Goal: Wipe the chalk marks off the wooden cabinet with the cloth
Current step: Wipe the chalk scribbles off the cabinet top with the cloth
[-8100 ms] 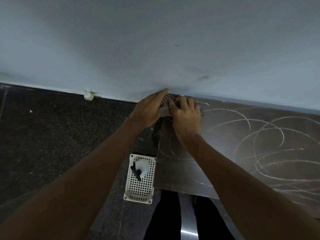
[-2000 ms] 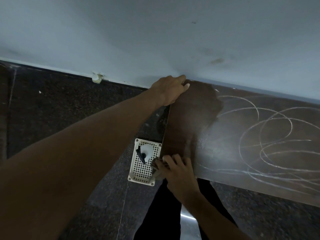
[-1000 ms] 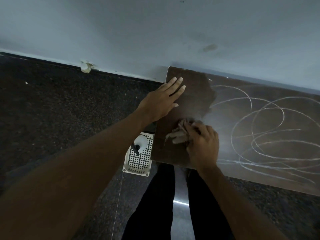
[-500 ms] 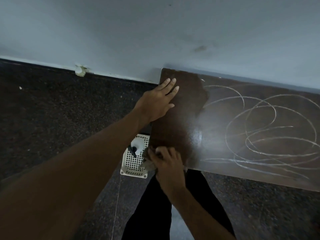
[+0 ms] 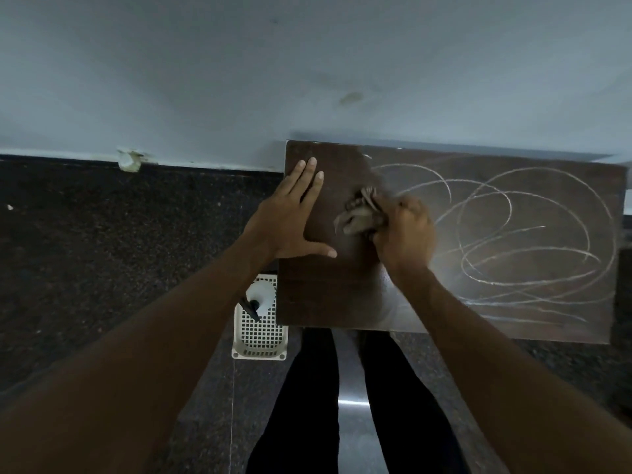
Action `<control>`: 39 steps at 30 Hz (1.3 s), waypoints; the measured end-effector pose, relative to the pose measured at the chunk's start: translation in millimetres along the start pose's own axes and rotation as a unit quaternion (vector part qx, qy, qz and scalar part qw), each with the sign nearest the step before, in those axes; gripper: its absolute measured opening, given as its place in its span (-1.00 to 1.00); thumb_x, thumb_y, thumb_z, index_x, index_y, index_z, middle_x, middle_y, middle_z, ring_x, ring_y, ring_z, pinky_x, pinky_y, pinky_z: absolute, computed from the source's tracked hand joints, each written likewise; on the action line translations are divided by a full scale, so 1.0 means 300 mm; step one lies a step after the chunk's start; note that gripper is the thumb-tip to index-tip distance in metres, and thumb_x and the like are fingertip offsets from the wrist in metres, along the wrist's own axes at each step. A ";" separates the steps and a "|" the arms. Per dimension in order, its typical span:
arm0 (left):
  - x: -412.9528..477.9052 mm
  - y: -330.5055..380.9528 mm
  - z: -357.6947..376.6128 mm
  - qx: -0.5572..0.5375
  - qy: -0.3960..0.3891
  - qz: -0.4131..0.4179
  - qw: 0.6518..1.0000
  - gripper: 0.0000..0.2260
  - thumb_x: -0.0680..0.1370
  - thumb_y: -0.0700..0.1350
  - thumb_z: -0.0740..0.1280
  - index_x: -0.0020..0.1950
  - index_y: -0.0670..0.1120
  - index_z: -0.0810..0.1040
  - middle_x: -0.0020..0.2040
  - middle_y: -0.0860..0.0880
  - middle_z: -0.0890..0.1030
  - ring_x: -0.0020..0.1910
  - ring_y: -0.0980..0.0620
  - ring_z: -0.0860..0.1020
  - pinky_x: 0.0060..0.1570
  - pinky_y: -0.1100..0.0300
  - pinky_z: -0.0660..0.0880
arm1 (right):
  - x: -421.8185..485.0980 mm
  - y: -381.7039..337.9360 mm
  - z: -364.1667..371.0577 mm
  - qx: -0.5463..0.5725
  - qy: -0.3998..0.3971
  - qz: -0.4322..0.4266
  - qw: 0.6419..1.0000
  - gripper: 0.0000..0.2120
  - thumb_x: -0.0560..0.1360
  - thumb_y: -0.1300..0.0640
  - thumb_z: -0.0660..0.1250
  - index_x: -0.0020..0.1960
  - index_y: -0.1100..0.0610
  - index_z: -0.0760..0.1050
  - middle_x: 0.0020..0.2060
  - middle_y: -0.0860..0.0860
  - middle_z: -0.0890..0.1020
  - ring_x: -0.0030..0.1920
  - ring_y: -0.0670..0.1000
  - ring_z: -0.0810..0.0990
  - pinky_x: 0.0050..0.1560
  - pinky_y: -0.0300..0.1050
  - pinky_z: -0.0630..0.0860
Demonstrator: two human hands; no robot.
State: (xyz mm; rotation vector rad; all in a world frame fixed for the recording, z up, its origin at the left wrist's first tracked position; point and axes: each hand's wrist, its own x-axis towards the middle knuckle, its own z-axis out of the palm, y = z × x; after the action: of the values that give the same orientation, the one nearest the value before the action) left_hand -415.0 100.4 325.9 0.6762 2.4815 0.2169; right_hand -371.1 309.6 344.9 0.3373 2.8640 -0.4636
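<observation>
The dark wooden cabinet top (image 5: 318, 295) stands against the pale wall. White chalk marks (image 5: 526, 234) loop over its middle and right; the left strip is wiped and darker. My right hand (image 5: 403, 234) is shut on a crumpled grey-brown cloth (image 5: 359, 217), pressing it on the top at the edge of the chalked area. My left hand (image 5: 290, 217) lies flat with spread fingers on the cabinet's left edge, holding nothing.
A white perforated basket (image 5: 260, 336) with a white bottle with a black nozzle (image 5: 258, 297) sits on the dark speckled floor (image 5: 102, 251) beside the cabinet's left front corner. My dark-trousered legs (image 5: 307, 405) stand in front. A small white lump (image 5: 128, 160) sticks at the wall base.
My right hand has carried the cloth from the cabinet's front left corner up and rightward to the chalk boundary. My left hand stays flat on the left edge.
</observation>
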 end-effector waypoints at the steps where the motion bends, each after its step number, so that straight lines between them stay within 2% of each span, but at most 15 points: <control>1: -0.001 -0.002 -0.002 0.016 -0.012 0.003 1.000 0.33 0.24 0.66 0.19 0.68 -0.19 -0.19 0.68 -0.17 -0.26 0.67 -0.13 -0.25 0.58 -0.09 0.09 | 0.045 -0.015 -0.001 0.005 0.007 0.009 1.000 -0.46 0.36 0.34 0.43 0.31 0.04 0.56 0.06 0.15 0.59 0.06 0.23 0.55 -0.08 0.08 0.54; 3: -0.003 0.000 -0.007 0.052 -0.027 0.010 0.998 0.43 0.16 0.67 0.27 0.67 -0.21 -0.24 0.66 -0.22 -0.29 0.66 -0.18 -0.27 0.59 -0.11 0.05 | 0.105 -0.033 0.000 0.010 0.016 0.018 1.000 -0.44 0.41 0.33 0.40 0.36 -0.02 0.54 0.10 0.12 0.59 0.12 0.20 0.53 -0.02 0.04 0.53; 6: -0.002 0.014 -0.011 0.093 -0.040 0.010 0.995 0.52 0.10 0.62 0.40 0.64 -0.26 -0.29 0.64 -0.29 -0.30 0.65 -0.25 -0.27 0.62 -0.12 -0.10 | 0.082 -0.031 0.001 0.004 0.009 -0.002 1.000 -0.46 0.46 0.30 0.39 0.40 -0.01 0.50 0.14 0.11 0.56 0.16 0.18 0.51 -0.01 0.02 0.51; 8: 0.001 0.026 -0.009 0.113 -0.037 0.001 0.993 0.54 0.08 0.60 0.43 0.63 -0.29 -0.29 0.64 -0.33 -0.30 0.65 -0.29 -0.26 0.65 -0.16 -0.06 | 0.004 -0.007 0.005 0.012 0.004 -0.027 1.000 -0.48 0.45 0.29 0.40 0.39 0.03 0.50 0.13 0.14 0.56 0.13 0.19 0.50 -0.05 0.03 0.51; 11: 0.001 0.035 -0.008 0.125 -0.038 -0.007 0.991 0.54 0.09 0.59 0.42 0.63 -0.31 -0.30 0.63 -0.35 -0.31 0.64 -0.32 -0.26 0.64 -0.17 -0.01 | -0.198 0.064 0.048 0.011 -0.014 -0.059 0.998 -0.43 0.32 0.31 0.48 0.32 0.07 0.56 0.08 0.14 0.58 0.05 0.19 0.51 -0.17 0.00 0.55; 14: 0.003 0.041 -0.011 0.143 -0.043 -0.011 0.989 0.54 0.09 0.60 0.40 0.62 -0.33 -0.30 0.62 -0.38 -0.31 0.64 -0.34 -0.25 0.64 -0.17 -0.03 | -0.425 0.163 0.103 -0.006 -0.021 -0.079 0.997 -0.42 0.23 0.32 0.55 0.24 0.08 0.62 0.02 0.10 0.60 -0.06 0.15 0.50 -0.29 -0.06 0.52; 17: 0.007 0.055 -0.013 0.167 -0.056 -0.016 0.984 0.54 0.10 0.60 0.39 0.60 -0.36 -0.32 0.60 -0.41 -0.31 0.63 -0.36 -0.24 0.64 -0.18 -0.07 | -0.499 0.216 0.107 -0.025 -0.041 -0.097 0.994 -0.45 0.23 0.28 0.52 0.21 0.07 0.64 -0.03 0.09 0.60 -0.14 0.17 0.51 -0.36 -0.03 0.54; 21: 0.014 0.072 -0.017 0.178 -0.066 -0.025 0.982 0.53 0.11 0.58 0.40 0.58 -0.37 -0.35 0.59 -0.42 -0.32 0.63 -0.38 -0.25 0.64 -0.18 -0.08 | -0.404 0.193 0.061 -0.060 -0.053 -0.121 0.989 -0.41 0.18 0.23 0.54 0.21 0.02 0.64 -0.01 0.10 0.61 -0.14 0.20 0.53 -0.35 -0.02 0.54; 24: 0.013 0.075 -0.019 0.177 -0.068 -0.037 0.981 0.53 0.11 0.56 0.43 0.58 -0.37 -0.35 0.59 -0.42 -0.32 0.63 -0.38 -0.24 0.64 -0.17 -0.06 | -0.272 0.151 0.035 -0.062 -0.046 -0.084 0.993 -0.36 0.14 0.23 0.57 0.22 0.00 0.63 0.00 0.10 0.60 -0.11 0.22 0.54 -0.33 -0.03 0.52; 26: 0.009 0.078 -0.020 0.179 -0.066 -0.041 0.981 0.53 0.11 0.54 0.45 0.59 -0.36 -0.34 0.60 -0.41 -0.31 0.63 -0.37 -0.23 0.65 -0.16 -0.06 | -0.160 0.107 0.016 -0.055 -0.031 -0.050 0.997 -0.40 0.21 0.23 0.57 0.25 0.03 0.62 0.04 0.11 0.58 -0.02 0.24 0.53 -0.26 -0.01 0.53; 29: 0.008 0.086 -0.025 0.175 -0.070 -0.046 0.981 0.54 0.09 0.52 0.46 0.58 -0.37 -0.35 0.60 -0.41 -0.32 0.63 -0.37 -0.24 0.65 -0.15 -0.04 | 0.021 0.042 -0.016 -0.035 -0.022 0.000 0.999 -0.53 0.43 0.23 0.44 0.33 0.13 0.54 0.18 0.13 0.54 0.20 0.21 0.45 0.03 0.10 0.56; 31: 0.010 0.088 -0.027 0.166 -0.074 -0.050 0.982 0.55 0.08 0.50 0.49 0.58 -0.36 -0.35 0.60 -0.40 -0.33 0.63 -0.36 -0.25 0.65 -0.15 -0.04 | 0.128 0.021 -0.037 -0.029 -0.005 0.021 0.999 -0.58 0.48 0.22 0.41 0.34 0.11 0.52 0.18 0.13 0.52 0.24 0.20 0.42 0.04 0.04 0.51; 34: 0.009 0.082 -0.024 0.165 -0.067 -0.051 0.983 0.56 0.06 0.51 0.49 0.59 -0.36 -0.33 0.61 -0.40 -0.30 0.64 -0.35 -0.23 0.65 -0.15 -0.05 | 0.190 0.013 -0.047 -0.038 0.002 0.002 0.999 -0.53 0.50 0.21 0.41 0.40 0.04 0.48 0.15 0.12 0.49 0.22 0.20 0.40 -0.02 0.01 0.46; 37: 0.003 0.082 -0.031 0.154 -0.059 -0.046 0.985 0.56 0.04 0.49 0.52 0.61 -0.34 -0.30 0.62 -0.38 -0.29 0.64 -0.33 -0.22 0.64 -0.12 -0.11 | 0.131 0.032 -0.023 -0.021 0.015 -0.043 0.999 -0.57 0.53 0.25 0.35 0.40 0.08 0.49 0.11 0.14 0.50 0.19 0.20 0.41 -0.01 0.07 0.54; 39: -0.004 0.080 -0.046 0.119 -0.069 -0.038 0.990 0.52 0.10 0.44 0.55 0.63 -0.31 -0.29 0.63 -0.33 -0.30 0.65 -0.29 -0.25 0.62 -0.10 -0.14 | 0.042 0.040 0.007 -0.020 0.023 -0.072 0.997 -0.53 0.46 0.30 0.39 0.37 0.11 0.52 0.06 0.15 0.52 0.12 0.21 0.45 -0.04 0.05 0.52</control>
State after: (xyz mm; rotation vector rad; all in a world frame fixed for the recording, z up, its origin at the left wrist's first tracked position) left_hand -411.7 120.5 344.9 0.6675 2.4155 -0.1535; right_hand -379.4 322.3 336.3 0.1352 2.9503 -0.4280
